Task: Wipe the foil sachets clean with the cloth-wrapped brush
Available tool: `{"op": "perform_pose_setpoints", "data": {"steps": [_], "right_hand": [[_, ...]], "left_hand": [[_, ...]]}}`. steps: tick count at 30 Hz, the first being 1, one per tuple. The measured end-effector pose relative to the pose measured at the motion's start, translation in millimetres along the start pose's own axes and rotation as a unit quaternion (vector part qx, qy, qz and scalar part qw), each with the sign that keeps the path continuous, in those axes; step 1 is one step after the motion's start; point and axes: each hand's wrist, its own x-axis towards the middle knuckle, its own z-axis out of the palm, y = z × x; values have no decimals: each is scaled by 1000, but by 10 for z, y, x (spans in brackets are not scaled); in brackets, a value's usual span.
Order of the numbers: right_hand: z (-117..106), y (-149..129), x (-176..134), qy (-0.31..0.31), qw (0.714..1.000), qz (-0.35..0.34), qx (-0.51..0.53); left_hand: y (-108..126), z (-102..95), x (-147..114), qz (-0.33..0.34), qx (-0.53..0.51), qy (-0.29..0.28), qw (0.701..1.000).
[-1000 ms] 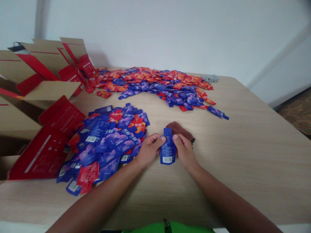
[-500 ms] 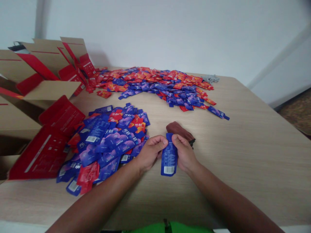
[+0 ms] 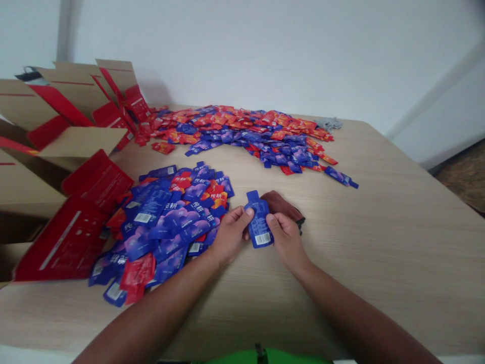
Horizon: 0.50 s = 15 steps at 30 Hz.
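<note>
Between both hands is a blue sachet point(image 3: 259, 222), bottle-shaped, its narrow neck pointing away from me and its printed back with a white barcode facing up. My left hand point(image 3: 234, 230) pinches its left edge with the thumb on top. On the opposite edge, my right hand point(image 3: 286, 235) grips it with thumb and fingers. Just behind the sachet lies a dark brown pouch-like item point(image 3: 282, 205), partly covered by it and by my right hand. A heap of blue and red-orange sachets point(image 3: 178, 217) spreads to the left of my left hand.
Open cardboard boxes with red outsides point(image 3: 76, 237) stand along the left. A long pile of red-orange and blue sachets point(image 3: 242, 126) runs across the back of the table point(image 3: 397, 253), near the wall. A grey crumpled item point(image 3: 329, 123) lies at its right end.
The sachet has moved away from me and turned slightly, so its neck now shows clear of the fingers. Both hands hold it lower along its sides than before.
</note>
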Motion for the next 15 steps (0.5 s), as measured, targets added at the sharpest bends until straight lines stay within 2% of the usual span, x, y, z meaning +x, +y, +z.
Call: {"op": "perform_pose_setpoints", "data": {"steps": [2,5,8,11,15], "right_hand": [[-24,18,19,29,999,-8,-8],[-38,49,33,46,999,-11,-4],[0,68,28,27,997,24,73],[60,64,29,-1,981,80,175],[85,47,42,-27,978,86,187]], "left_hand": [[-21,13,-25,10,41,-18,999],[-24,27,-53,34,94,-12,995],[-9,39,-60,17,64,-14,998],[-5,47,-51,-17,10,-30,999],[-18,20,-15,-1,15,12,1000]]}}
